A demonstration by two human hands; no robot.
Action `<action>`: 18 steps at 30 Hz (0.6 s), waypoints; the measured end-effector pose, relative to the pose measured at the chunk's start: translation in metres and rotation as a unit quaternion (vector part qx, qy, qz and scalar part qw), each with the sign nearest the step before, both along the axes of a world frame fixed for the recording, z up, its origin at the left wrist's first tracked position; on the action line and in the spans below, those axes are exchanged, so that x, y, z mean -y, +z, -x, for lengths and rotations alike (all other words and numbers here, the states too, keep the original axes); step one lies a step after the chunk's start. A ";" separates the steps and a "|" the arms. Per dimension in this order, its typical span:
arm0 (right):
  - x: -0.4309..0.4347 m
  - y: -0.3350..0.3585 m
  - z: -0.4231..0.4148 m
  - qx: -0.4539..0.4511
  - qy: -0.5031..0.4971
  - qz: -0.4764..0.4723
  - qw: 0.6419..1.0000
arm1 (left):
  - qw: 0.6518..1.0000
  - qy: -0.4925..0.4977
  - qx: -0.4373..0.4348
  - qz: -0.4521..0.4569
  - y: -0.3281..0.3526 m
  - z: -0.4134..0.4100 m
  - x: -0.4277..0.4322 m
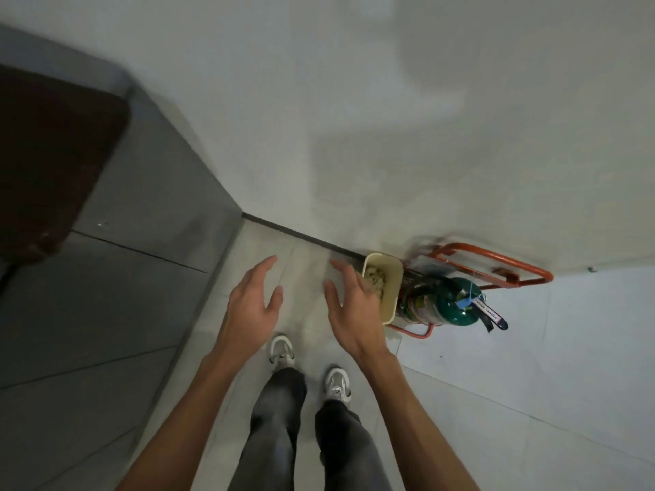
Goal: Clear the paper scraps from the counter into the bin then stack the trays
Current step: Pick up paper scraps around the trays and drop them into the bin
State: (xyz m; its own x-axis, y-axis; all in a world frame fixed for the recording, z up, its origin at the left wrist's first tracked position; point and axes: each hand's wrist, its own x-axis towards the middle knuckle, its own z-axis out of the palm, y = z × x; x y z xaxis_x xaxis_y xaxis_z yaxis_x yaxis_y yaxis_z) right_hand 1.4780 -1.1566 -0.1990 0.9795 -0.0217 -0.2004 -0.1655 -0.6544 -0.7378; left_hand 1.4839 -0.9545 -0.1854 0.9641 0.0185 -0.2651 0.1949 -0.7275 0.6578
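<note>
A cream plastic bin [390, 278] stands on the floor against the wall, with crumpled paper scraps [376, 276] inside it. My right hand [351, 306] hovers just left of the bin, fingers spread, holding nothing. My left hand [253, 310] is further left at the same height, also spread and empty. The grey counter [106, 295] runs along the left side, and a dark brown tray [53, 161] lies on its far end. No scraps show on the counter.
A green gas cylinder [450, 303] in an orange metal cart [496, 264] stands right of the bin against the white wall. My legs and white sneakers [308, 366] are on the pale tiled floor between counter and bin.
</note>
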 end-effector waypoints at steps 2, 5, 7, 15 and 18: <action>-0.016 0.038 0.003 0.019 0.032 0.004 0.999 | 0.999 0.039 0.017 0.004 0.040 0.018 -0.021; -0.045 0.090 0.005 0.032 0.073 0.015 0.997 | 0.994 0.102 0.028 -0.009 0.095 0.043 -0.059; -0.070 0.122 0.004 0.042 0.100 0.019 0.994 | 0.989 0.140 0.040 -0.021 0.127 0.058 -0.090; -0.204 0.192 -0.017 0.040 0.189 0.020 0.981 | 0.963 0.262 0.061 -0.010 0.201 0.092 -0.217; -0.255 0.211 -0.025 0.044 0.217 0.032 0.975 | 0.959 0.274 0.065 -0.021 0.212 0.096 -0.261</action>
State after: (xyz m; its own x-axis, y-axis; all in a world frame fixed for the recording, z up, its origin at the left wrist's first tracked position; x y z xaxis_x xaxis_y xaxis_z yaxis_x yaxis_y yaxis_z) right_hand 1.5032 -0.9015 0.0118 0.9127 0.3880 -0.1280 0.1979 -0.6940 -0.6923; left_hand 1.3883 -0.6936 0.0263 0.8312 0.5405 -0.1302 0.4737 -0.5659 0.6748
